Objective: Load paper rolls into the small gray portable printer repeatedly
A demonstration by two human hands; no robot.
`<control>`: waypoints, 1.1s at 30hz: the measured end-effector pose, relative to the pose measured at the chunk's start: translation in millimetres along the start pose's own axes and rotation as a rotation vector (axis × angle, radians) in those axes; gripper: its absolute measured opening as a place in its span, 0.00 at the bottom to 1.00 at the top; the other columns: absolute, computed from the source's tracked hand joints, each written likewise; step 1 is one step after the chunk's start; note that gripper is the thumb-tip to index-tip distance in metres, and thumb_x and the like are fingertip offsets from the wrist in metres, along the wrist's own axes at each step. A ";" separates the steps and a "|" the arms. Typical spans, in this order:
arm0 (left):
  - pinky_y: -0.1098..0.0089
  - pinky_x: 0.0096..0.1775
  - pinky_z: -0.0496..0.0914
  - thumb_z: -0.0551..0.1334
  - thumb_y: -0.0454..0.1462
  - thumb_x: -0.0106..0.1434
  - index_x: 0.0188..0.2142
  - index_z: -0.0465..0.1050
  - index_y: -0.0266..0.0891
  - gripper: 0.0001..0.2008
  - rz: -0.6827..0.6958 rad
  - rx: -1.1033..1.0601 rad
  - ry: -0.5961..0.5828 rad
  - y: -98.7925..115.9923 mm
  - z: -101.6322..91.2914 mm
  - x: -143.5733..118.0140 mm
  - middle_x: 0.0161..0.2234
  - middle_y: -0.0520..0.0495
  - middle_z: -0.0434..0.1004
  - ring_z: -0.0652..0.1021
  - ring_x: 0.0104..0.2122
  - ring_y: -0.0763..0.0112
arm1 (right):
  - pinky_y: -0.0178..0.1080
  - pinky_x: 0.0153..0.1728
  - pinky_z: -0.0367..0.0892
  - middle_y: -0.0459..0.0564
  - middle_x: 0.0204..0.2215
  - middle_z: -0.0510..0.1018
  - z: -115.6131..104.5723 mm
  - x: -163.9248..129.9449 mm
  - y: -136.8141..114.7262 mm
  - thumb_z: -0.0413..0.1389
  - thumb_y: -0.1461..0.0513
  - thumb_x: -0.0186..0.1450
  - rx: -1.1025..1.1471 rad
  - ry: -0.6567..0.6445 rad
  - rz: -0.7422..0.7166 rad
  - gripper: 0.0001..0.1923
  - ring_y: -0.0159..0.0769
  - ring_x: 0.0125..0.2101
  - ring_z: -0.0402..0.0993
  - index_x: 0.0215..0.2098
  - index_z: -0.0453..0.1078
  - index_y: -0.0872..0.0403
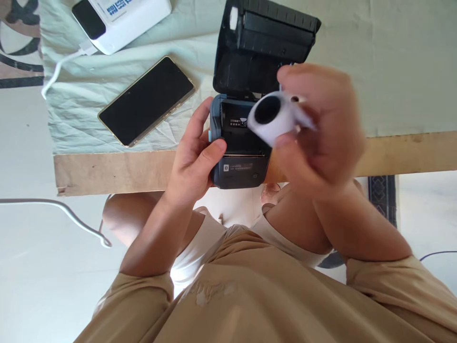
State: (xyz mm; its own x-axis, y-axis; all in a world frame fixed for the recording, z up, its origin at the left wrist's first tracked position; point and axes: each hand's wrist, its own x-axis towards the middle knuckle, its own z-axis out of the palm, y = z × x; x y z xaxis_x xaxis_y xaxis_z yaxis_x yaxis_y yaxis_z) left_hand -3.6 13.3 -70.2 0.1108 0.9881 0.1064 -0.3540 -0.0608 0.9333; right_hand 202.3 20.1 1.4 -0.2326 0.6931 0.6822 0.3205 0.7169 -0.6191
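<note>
we take the printer point(238, 152) as the landmark. it sits at the near edge of the tabletop point(114, 169), partly overhanging it, with its lid point(262, 45) swung fully open and away from us, exposing the empty paper bay.

our left hand point(194, 159) grips the printer's left side: the thumb lies across the front panel, and the fingers point(200, 119) wrap up the left wall. the grip is closed firmly on the body.

our right hand point(321, 128) hovers just above and to the right of the bay, its fingers curled shut around a paper roll point(273, 114). the roll is white with a dark core hole facing us. motion blur hides the exact finger placement.

handling notes, as we judge them:
- the roll looks light and stiff along its core, but its outer wraps are soft and may unwind; we should hold it by the flat ends or lightly around the circumference.
- the printer is a rigid plastic shell, probably moderately heavy; we should grip its side walls, not the hinged lid.

left of the printer a phone point(146, 101) lies face up on a cloth point(71, 95). beyond the phone sits a white device point(121, 19) with a cable point(59, 66).
</note>
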 end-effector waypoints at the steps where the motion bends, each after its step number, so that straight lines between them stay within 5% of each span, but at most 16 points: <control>1: 0.52 0.57 0.85 0.72 0.58 0.68 0.70 0.66 0.53 0.37 -0.012 -0.004 -0.014 2.0 0.3 -0.6 0.58 0.45 0.86 0.77 0.72 0.40 | 0.56 0.63 0.82 0.49 0.59 0.82 4.0 0.3 -0.2 0.55 0.59 0.76 -0.070 -0.040 -0.063 0.28 0.51 0.64 0.80 0.73 0.71 0.38; 5: 0.51 0.59 0.84 0.71 0.57 0.69 0.70 0.66 0.54 0.36 -0.023 -0.033 -0.026 5.5 0.4 -2.4 0.62 0.45 0.84 0.79 0.71 0.42 | 0.45 0.53 0.85 0.51 0.53 0.85 10.1 5.2 7.8 0.59 0.66 0.73 -0.184 0.014 -0.187 0.22 0.42 0.54 0.84 0.64 0.72 0.48; 8: 0.52 0.58 0.84 0.72 0.57 0.69 0.71 0.66 0.54 0.36 -0.028 -0.036 -0.026 -0.1 -2.8 -0.9 0.59 0.45 0.86 0.80 0.70 0.43 | 0.42 0.48 0.85 0.48 0.48 0.86 9.7 7.4 12.4 0.58 0.72 0.69 -0.218 0.002 -0.196 0.22 0.39 0.49 0.85 0.57 0.72 0.47; 15: 0.53 0.56 0.83 0.75 0.58 0.65 0.71 0.66 0.53 0.41 -0.026 -0.019 -0.044 -3.5 -5.8 -0.3 0.63 0.45 0.83 0.74 0.74 0.39 | 0.58 0.52 0.81 0.46 0.47 0.87 16.7 0.8 11.4 0.60 0.67 0.72 -0.196 -0.042 -0.048 0.09 0.50 0.53 0.88 0.39 0.77 0.44; 20: 0.52 0.59 0.82 0.74 0.58 0.66 0.73 0.64 0.54 0.42 -0.023 -0.009 -0.067 -4.9 -6.5 -1.8 0.64 0.46 0.83 0.72 0.76 0.41 | 0.54 0.42 0.73 0.44 0.37 0.86 14.9 -0.4 3.9 0.63 0.65 0.70 -0.244 -0.007 -0.093 0.07 0.45 0.39 0.84 0.38 0.77 0.44; 25: 0.56 0.56 0.81 0.72 0.58 0.68 0.73 0.64 0.51 0.40 0.056 -0.036 -0.102 -7.6 -11.6 1.7 0.65 0.48 0.82 0.71 0.76 0.44 | 0.50 0.39 0.69 0.42 0.35 0.85 11.9 -5.2 -3.5 0.61 0.67 0.69 -0.231 -0.001 -0.160 0.09 0.42 0.36 0.81 0.38 0.75 0.44; 30: 0.59 0.42 0.80 0.71 0.59 0.69 0.76 0.59 0.57 0.42 -0.096 0.078 -0.143 8.3 -13.6 -4.0 0.53 0.52 0.86 0.85 0.57 0.53 | 0.48 0.38 0.66 0.41 0.36 0.86 16.9 -15.3 -5.9 0.61 0.68 0.70 -0.211 -0.063 -0.187 0.09 0.40 0.37 0.81 0.39 0.72 0.46; 33: 0.65 0.28 0.72 0.75 0.56 0.65 0.75 0.62 0.60 0.44 0.059 0.047 -0.160 0.8 -13.0 -5.6 0.46 0.52 0.86 0.81 0.31 0.68 | 0.51 0.40 0.68 0.41 0.38 0.86 13.3 -15.1 -6.8 0.60 0.65 0.70 -0.174 -0.127 -0.161 0.06 0.41 0.39 0.82 0.40 0.72 0.45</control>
State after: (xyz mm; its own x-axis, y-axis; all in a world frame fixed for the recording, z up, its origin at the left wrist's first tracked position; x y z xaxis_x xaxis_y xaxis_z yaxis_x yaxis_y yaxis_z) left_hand -16.5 9.5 -74.5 0.2385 0.9479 0.2110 -0.3213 -0.1280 0.9383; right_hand 191.5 5.8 -9.9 -0.4032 0.5826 0.7057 0.4202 0.8029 -0.4228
